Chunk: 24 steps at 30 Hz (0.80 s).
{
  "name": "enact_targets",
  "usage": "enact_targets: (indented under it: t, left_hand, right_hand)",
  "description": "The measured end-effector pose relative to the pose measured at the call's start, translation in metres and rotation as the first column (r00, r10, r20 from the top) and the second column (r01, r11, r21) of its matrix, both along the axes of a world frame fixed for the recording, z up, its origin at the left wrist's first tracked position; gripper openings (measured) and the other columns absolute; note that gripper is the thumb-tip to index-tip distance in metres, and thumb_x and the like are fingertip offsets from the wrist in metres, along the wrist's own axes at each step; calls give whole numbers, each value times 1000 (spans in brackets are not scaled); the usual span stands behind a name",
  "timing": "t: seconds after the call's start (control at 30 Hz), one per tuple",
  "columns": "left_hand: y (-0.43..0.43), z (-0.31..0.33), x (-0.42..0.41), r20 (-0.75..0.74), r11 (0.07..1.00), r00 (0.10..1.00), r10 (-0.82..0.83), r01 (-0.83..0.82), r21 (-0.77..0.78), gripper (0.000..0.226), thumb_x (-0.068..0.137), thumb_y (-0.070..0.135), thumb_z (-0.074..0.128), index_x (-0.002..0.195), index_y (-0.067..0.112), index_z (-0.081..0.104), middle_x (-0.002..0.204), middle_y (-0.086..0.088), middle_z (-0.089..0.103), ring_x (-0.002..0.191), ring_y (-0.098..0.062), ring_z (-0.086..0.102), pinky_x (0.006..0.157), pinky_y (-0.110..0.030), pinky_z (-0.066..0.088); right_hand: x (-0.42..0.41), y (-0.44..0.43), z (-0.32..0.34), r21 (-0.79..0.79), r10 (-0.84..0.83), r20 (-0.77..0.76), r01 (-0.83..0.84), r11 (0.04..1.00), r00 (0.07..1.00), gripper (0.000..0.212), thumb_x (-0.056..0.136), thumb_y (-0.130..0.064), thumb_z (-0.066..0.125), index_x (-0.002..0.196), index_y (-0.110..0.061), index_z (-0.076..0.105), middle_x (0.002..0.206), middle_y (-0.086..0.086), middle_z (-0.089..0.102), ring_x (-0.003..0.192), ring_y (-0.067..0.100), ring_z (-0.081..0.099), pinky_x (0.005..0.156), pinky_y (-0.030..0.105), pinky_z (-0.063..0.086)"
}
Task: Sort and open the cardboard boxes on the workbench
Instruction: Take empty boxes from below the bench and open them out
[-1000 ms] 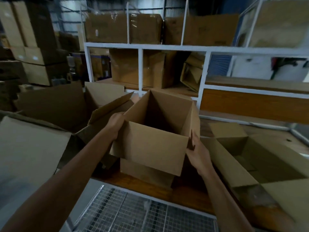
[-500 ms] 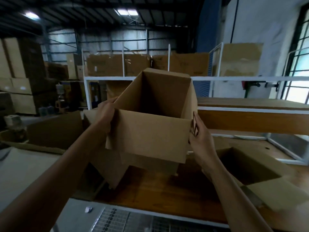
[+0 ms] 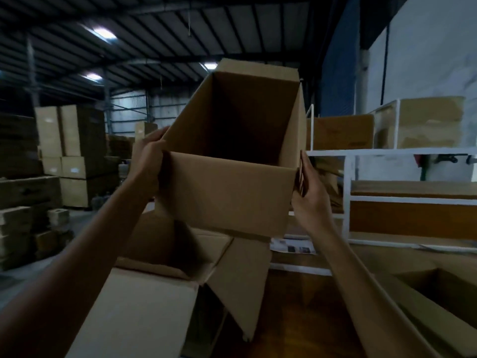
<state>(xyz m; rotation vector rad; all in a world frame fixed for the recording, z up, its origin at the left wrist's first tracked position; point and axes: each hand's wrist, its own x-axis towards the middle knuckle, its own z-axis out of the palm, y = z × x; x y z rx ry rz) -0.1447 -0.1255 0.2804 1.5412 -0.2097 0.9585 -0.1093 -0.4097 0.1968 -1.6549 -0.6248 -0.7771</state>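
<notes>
landmark: the raised carton (image 3: 224, 197), a rectangular box of plain brown corrugated board, held in the air above the workbench (image 3: 296, 311) with its open mouth tilted toward the camera. its interior is dark and its near wall is smooth and matte. below it and to its left, nearest the camera, stands an open carton (image 3: 144, 313) of paler board with its flaps folded outward, one flap sloping down to the right. below the raised carton and to its right lies a second open carton (image 3: 436, 298), flaps spread, cut off by the frame edge. the workbench top between these two is dark, glossy wood. the left hand (image 3: 147, 164) grips the raised carton at its upper left corner, fingers curled over the rim. the right hand (image 3: 309, 187) presses flat against the right wall, fingers straight, held together and pointing up. behind the raised carton and to its right runs a shelf frame (image 3: 347, 197) of white square tube with wooden boards; shelf cartons (image 3: 340, 133) sit on its top level. far to the left of the raised carton, stacked cartons (image 3: 69, 151) form square columns. above it, ribbed metal roofing (image 3: 154, 24) carries bright light panels (image 3: 103, 33).
</notes>
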Motion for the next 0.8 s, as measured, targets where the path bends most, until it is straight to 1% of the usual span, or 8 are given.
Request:
enact_targets:
  t: [0.13,0.27,0.4,0.57,0.63,0.7,0.73,0.8]
  left_hand:
    - [85,-3,21,3,1000,1000,3,-3,15,47,94,6,43,135,26,57,111,12,60,101,-3,55,80,-22,42]
    - [159,-26,46,2,998,999,-34,34,-53,43,94,5,45,122,33,62,115,9,61,108,-11,57,89,-28,46]
    - [209,-50,78,-54,991,996,-64,57,-122,37,96,9,48,124,28,63,118,3,62,109,-14,58,90,-32,48]
    - [245,-91,117,-123,977,990,-66,39,-212,39,98,10,48,134,20,57,116,2,60,99,-9,58,74,-24,45]
    - [256,-106,135,-162,970,985,-64,24,-241,40,98,8,47,135,19,57,120,-2,61,103,-13,60,76,-26,48]
    - [266,-122,153,-205,961,977,-62,3,-278,40,97,7,47,133,18,59,122,-6,63,107,-19,62,80,-29,52]
    - [269,-130,160,-224,955,973,-59,-11,-296,39,96,6,48,131,18,61,120,-6,64,105,-19,63,79,-29,53]
    - [273,-145,175,-268,952,963,-33,-52,-301,39,96,5,48,130,17,62,116,-5,65,100,-17,63,73,-26,52]
  right_hand:
    - [25,85,0,60,-13,57,10,998,998,72,96,-13,61,155,-28,22,138,-32,37,115,-28,41,91,0,38]
    - [50,155,-12,44,17,19,-18,999,1000,72,95,-19,63,154,-31,24,153,-14,37,133,-8,40,104,12,39]
    - [79,204,-31,53,29,-34,-27,998,999,70,96,-8,61,152,-33,26,148,-16,36,111,-32,38,84,-2,40]
    - [113,235,-61,-59,-10,-136,2,998,991,73,97,-18,58,153,-46,19,162,-7,21,129,-6,32,78,9,46]
    - [126,244,-71,-98,-68,-120,56,994,990,74,96,-24,60,153,-46,18,162,-7,20,132,-2,28,86,15,44]
    - [139,252,-80,-139,-144,-94,130,982,985,73,94,-30,62,152,-48,20,163,-7,19,144,7,20,106,35,40]
    - [146,256,-84,-169,-203,-84,187,968,976,70,94,-30,62,151,-47,24,163,-5,19,149,13,12,113,44,31]
    - [156,259,-88,-234,-317,-45,298,925,947,61,93,-30,62,147,-41,36,161,-1,26,151,19,5,117,44,15]
